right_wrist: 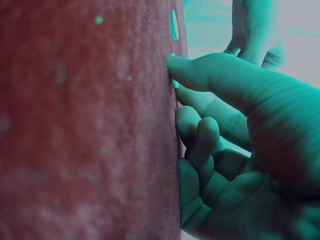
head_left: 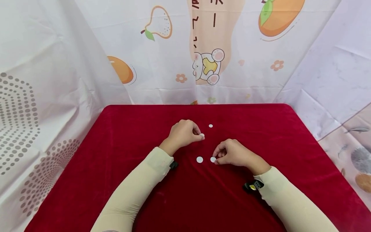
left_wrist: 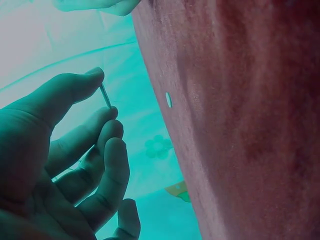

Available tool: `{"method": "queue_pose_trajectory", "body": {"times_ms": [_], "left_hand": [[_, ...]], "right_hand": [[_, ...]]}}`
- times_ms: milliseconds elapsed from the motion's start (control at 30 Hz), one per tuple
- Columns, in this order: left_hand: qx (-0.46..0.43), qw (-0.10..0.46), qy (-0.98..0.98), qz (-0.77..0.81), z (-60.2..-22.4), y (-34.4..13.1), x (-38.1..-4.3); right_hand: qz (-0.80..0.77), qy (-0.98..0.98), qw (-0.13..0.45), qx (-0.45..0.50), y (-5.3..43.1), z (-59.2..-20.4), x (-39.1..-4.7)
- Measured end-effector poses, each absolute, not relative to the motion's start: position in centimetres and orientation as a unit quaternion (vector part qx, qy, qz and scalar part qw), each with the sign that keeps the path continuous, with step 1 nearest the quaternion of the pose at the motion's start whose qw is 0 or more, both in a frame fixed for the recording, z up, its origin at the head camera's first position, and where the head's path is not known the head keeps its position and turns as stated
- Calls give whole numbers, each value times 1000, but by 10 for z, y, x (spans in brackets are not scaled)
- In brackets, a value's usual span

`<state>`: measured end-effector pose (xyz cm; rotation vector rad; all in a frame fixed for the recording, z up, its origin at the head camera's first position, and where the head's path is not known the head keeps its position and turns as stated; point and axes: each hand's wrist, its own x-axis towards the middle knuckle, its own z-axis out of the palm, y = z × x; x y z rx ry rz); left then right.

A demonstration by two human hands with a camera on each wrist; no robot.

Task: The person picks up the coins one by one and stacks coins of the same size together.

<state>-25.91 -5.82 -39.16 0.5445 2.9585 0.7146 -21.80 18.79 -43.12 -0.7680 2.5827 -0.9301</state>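
Observation:
My left hand (head_left: 182, 133) pinches a thin white disc (left_wrist: 105, 95) edgewise between thumb and forefinger, lifted off the table. To its lower right in the head view, my right hand (head_left: 233, 153) is down at the red cloth, its thumb and forefinger pinching another white disc (head_left: 213, 159) by the edges. In the right wrist view the thumb covers most of that disc (right_wrist: 175, 84). Just left of it lies a loose white disc (head_left: 199, 159), flat on the cloth. A further white disc (head_left: 210, 126) lies beyond both hands, near the left fingertips.
Red velvety cloth (head_left: 139, 122) covers the table, with light creases near the hands. A printed white curtain (head_left: 162, 71) hangs behind its far edge, and more sheeting hangs at both sides. Each wrist carries a small dark device (head_left: 255, 185).

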Motion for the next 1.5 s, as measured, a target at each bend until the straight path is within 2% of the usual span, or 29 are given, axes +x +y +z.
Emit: {"method": "queue_pose_trajectory", "body": {"times_ms": [233,1100,1500], "left_hand": [[172,45,955,238,-396,-59,-255],[251,99,932,243,-397,-43,-236],[266,146,923,237,-401,-38,-231]], "right_hand": [[-325,896,144,-265,188,-430,-218],[-324,897,142,-265,189,-430,-218],[-323,898,140,-265,190,-432,-219]]}}
